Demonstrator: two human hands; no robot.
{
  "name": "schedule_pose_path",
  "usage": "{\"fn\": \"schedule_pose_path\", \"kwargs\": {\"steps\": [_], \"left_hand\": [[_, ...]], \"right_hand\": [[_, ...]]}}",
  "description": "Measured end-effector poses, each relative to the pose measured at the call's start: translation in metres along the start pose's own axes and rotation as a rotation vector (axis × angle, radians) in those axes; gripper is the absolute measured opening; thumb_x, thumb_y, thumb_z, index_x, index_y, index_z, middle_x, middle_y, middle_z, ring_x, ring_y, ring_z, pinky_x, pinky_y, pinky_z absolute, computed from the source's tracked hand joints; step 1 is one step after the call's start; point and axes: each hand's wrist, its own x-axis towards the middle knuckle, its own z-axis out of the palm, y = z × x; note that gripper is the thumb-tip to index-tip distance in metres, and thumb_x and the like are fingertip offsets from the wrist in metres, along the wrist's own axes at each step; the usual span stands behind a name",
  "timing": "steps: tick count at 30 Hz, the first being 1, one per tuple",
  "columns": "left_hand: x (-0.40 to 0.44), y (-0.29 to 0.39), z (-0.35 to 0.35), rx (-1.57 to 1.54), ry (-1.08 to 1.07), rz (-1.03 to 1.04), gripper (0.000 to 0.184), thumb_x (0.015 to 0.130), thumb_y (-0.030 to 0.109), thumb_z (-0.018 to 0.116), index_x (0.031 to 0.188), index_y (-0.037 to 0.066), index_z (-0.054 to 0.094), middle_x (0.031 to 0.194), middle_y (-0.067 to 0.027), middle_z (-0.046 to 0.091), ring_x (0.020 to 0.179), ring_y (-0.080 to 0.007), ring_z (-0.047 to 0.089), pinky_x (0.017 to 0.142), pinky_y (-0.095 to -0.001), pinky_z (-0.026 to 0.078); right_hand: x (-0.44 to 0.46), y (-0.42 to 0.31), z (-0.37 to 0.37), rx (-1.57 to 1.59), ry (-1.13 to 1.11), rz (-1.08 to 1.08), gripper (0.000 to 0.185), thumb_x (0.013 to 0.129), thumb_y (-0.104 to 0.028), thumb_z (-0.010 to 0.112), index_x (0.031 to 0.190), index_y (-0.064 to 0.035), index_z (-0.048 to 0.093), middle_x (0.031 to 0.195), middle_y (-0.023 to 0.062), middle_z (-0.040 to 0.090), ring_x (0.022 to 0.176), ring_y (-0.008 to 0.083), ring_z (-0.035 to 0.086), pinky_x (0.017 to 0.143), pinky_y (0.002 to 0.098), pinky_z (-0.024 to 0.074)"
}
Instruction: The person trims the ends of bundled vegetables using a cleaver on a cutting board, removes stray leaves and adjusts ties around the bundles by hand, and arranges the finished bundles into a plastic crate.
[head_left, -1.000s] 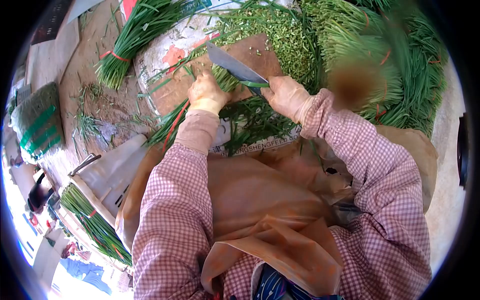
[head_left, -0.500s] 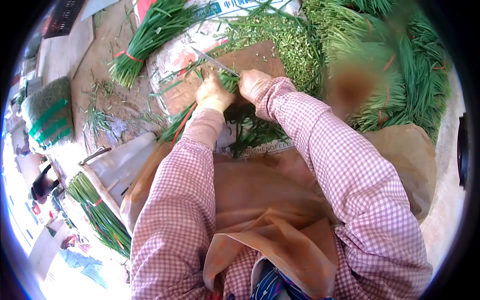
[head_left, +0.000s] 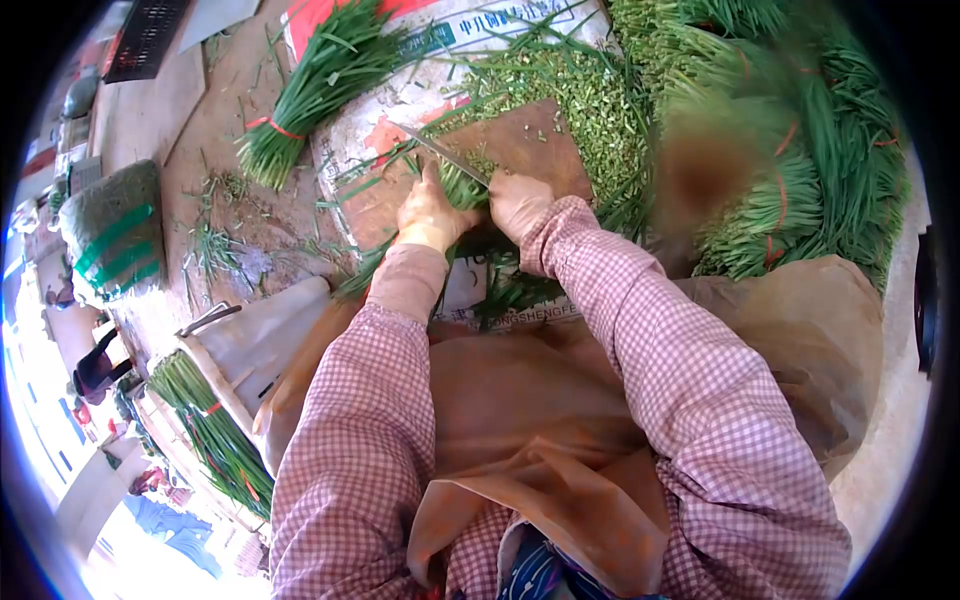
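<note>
My left hand is closed round a bundle of green stalks over a brown cutting board. In my right hand is a knife, its blade pointing up and left across the stalk ends. The two hands are close together, and the knife handle is hidden in my right fingers. Chopped green pieces lie in a heap behind and right of the board. Loose leaves hang below my hands, over a printed white sack.
A red-banded bundle lies at the upper left, with many more bundles on the right. A wrapped green-striped package sits at the far left. Another bundle is at the lower left. A person is beyond it.
The knife has moved left from the right side of the stalks and now lies across their ends. My right hand has come closer to my left. The view has shifted slightly.
</note>
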Motion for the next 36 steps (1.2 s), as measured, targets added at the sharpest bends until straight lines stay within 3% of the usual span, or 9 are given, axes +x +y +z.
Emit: {"fn": "schedule_pose_path", "kwargs": {"steps": [3,6,9,15,18,22,25,30,36], "left_hand": [[-0.02,-0.011,-0.006,0.024,0.051,0.07,0.132,0.052,0.042,0.089,0.153,0.014,0.008,0.149,-0.0166,0.034,0.129,-0.0371,0.044,0.108,-0.0464,0.035],[-0.026,-0.03,-0.006,0.082,-0.027,-0.023,0.132,0.053,0.041,0.09,0.153,0.015,0.007,0.143,-0.0158,0.044,0.126,-0.0343,0.048,0.106,-0.0422,0.039],[-0.025,-0.041,0.004,-0.153,-0.074,-0.042,0.127,0.054,0.036,0.091,0.152,0.013,0.014,0.132,-0.0138,0.056,0.12,-0.0292,0.055,0.103,-0.0371,0.042],[-0.043,-0.033,-0.036,-0.537,0.17,0.154,0.106,0.054,0.031,0.092,0.14,0.007,0.035,0.125,-0.0113,0.062,0.114,-0.0236,0.06,0.101,-0.0339,0.044],[-0.054,-0.024,-0.066,-0.955,0.177,0.225,0.095,0.057,0.025,0.092,0.134,0.001,0.041,0.121,-0.0128,0.063,0.111,-0.0239,0.061,0.096,-0.0345,0.048],[-0.148,0.006,-0.121,-1.567,-0.001,0.445,0.073,0.066,-0.001,0.084,0.13,0.003,0.049,0.113,-0.0112,0.066,0.098,-0.0243,0.065,0.084,-0.0387,0.055],[-0.2,0.007,-0.137,-1.624,0.014,0.673,0.07,0.066,0.003,0.083,0.129,0.002,0.051,0.11,-0.0092,0.067,0.093,-0.0222,0.065,0.08,-0.0355,0.055],[-0.279,-0.016,-0.133,-1.554,-0.027,0.881,0.086,0.076,0.021,0.078,0.145,0.002,0.031,0.138,-0.0118,0.048,0.127,-0.0218,0.045,0.108,-0.0376,0.033],[-0.277,-0.068,-0.117,-1.457,-0.228,0.958,0.12,0.055,0.045,0.091,0.147,0.001,0.028,0.145,-0.0112,0.041,0.133,-0.0225,0.039,0.111,-0.0379,0.03]], "right_hand": [[0.0,0.014,0.011,-0.027,0.192,-0.054,0.02,0.087,-0.019,0.048,0.089,-0.0037,0.061,0.083,0.0209,0.068,0.079,0.0385,0.067,0.071,0.0489,0.0522],[-0.03,0.031,-0.006,0.111,0.03,0.162,0.029,0.093,-0.021,0.044,0.104,-0.0005,0.061,0.092,0.022,0.068,0.086,0.0353,0.067,0.077,0.0425,0.0536],[-0.065,0.059,-0.026,0.171,0.157,0.451,0.03,0.094,-0.024,0.045,0.11,-0.0021,0.058,0.097,0.0219,0.067,0.092,0.0375,0.065,0.082,0.0444,0.0517],[-0.102,0.091,-0.079,-0.278,0.082,0.469,0.062,0.083,-0.033,0.061,0.133,0.0007,0.045,0.122,0.0222,0.059,0.114,0.0371,0.056,0.095,0.044,0.0462],[-0.102,0.046,-0.113,-0.09,0.283,0.137,0.065,0.078,-0.038,0.068,0.128,0.0006,0.052,0.118,0.0237,0.061,0.109,0.0382,0.059,0.095,0.0434,0.0465],[-0.13,-0.039,-0.132,0.341,0.478,-0.436,0.092,0.076,-0.043,0.072,0.145,-0.0004,0.029,0.136,0.0242,0.048,0.125,0.0372,0.048,0.106,0.0406,0.0369],[-0.171,-0.088,-0.137,0.342,0.414,-0.64,0.098,0.074,-0.034,0.077,0.148,-0.0006,0.023,0.139,0.0237,0.045,0.126,0.0344,0.047,0.108,0.0406,0.0355],[-0.22,-0.106,-0.108,0.907,0.235,-0.582,0.102,0.063,-0.012,0.087,0.145,-0.0006,0.028,0.135,0.0147,0.046,0.124,0.0248,0.046,0.106,0.0362,0.0374],[-0.252,-0.114,-0.113,0.814,0.128,-0.768,0.092,0.058,-0.014,0.091,0.136,-0.0013,0.044,0.13,0.0081,0.05,0.121,0.0194,0.047,0.103,0.035,0.0403]]}}
